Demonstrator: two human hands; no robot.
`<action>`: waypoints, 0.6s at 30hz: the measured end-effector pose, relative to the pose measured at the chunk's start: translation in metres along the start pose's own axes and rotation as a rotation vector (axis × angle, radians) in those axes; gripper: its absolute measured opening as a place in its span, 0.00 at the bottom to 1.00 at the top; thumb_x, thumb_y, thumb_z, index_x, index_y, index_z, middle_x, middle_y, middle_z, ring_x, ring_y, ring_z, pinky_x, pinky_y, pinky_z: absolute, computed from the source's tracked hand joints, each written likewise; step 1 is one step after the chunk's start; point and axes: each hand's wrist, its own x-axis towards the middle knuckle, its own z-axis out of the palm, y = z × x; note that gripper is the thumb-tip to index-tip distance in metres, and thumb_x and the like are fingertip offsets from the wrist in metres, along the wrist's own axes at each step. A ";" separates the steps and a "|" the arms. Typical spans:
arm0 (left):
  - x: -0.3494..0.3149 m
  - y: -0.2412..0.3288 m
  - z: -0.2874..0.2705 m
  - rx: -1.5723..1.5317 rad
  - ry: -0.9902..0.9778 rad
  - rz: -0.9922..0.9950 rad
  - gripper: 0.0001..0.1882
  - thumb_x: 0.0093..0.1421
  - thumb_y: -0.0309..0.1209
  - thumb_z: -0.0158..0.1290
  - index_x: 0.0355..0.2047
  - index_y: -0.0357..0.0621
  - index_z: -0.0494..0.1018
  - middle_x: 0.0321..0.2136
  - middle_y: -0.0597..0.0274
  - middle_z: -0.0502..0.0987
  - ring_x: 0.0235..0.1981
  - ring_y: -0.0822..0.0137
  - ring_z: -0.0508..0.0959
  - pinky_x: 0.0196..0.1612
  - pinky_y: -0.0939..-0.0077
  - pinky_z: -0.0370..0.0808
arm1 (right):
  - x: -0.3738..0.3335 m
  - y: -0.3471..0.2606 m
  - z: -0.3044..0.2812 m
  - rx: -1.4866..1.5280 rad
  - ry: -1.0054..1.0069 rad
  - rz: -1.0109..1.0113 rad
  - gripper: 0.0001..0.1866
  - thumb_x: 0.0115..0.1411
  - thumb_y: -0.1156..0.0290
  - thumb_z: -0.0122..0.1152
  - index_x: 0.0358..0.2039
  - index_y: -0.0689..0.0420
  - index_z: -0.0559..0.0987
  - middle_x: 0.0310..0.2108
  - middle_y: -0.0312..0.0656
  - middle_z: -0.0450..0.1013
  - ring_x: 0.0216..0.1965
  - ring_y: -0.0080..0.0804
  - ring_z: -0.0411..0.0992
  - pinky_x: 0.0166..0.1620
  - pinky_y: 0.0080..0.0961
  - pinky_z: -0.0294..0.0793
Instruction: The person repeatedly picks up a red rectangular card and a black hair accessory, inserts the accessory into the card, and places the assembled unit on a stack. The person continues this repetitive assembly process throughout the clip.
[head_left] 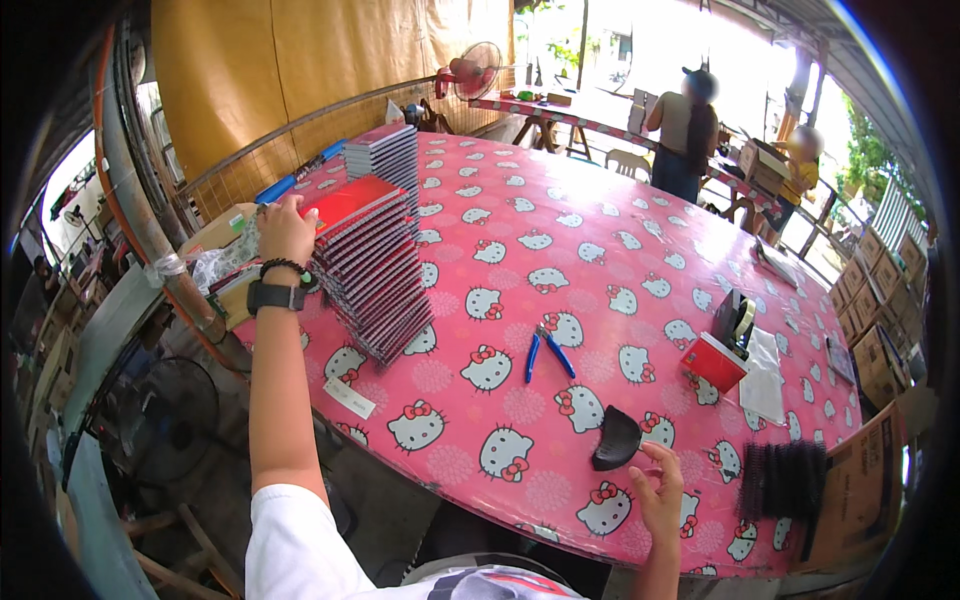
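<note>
A tall stack of spiral-bound notebooks [375, 285] leans on the left part of the table, with a red cover [365, 208] on top. My left hand [288, 235] is at the stack's upper left corner, fingers closed on the edge of the top red notebook. Behind it rises a second notebook stack [385, 155]. My right hand [660, 492] hovers over the near edge of the table, thumb and fingers apart and holding nothing. Just beyond its fingertips lies a black half-round piece [617, 438]. Blue-handled nippers [548, 355] rest between the stack and that piece.
Pink patterned cloth [540, 440] covers the table. At right are a tape dispenser [735, 322], a small red box [713, 362], black coils [783, 480] and a cardboard box [855, 490]. A pole [150, 220] stands at left. Two people work at the far table.
</note>
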 end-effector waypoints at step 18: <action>-0.067 0.071 -0.026 -0.218 -0.035 0.568 0.20 0.56 0.24 0.51 0.50 0.39 0.72 0.53 0.48 0.70 0.55 0.50 0.68 0.60 0.60 0.62 | 0.077 0.101 -0.026 -0.050 0.265 0.085 0.11 0.54 0.71 0.61 0.38 0.59 0.79 0.39 0.43 0.76 0.43 0.34 0.71 0.39 0.29 0.72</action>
